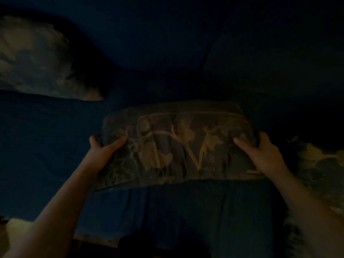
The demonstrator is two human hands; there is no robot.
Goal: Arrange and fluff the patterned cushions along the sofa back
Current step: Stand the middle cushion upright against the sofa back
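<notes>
The scene is very dark. A patterned cushion (176,144) with pale leaf shapes on brown lies across the middle of the blue sofa seat (46,146). My left hand (104,148) grips its left edge, thumb on top. My right hand (260,151) grips its right edge in the same way. A second patterned cushion (37,58) leans against the sofa back (158,34) at the upper left. A third patterned cushion (320,170) lies at the right, partly behind my right forearm.
Dark blue back pads of the sofa fill the top of the view. The seat's front edge (96,237) runs along the bottom. A pale object (14,228) shows at the lower left corner, too dim to identify.
</notes>
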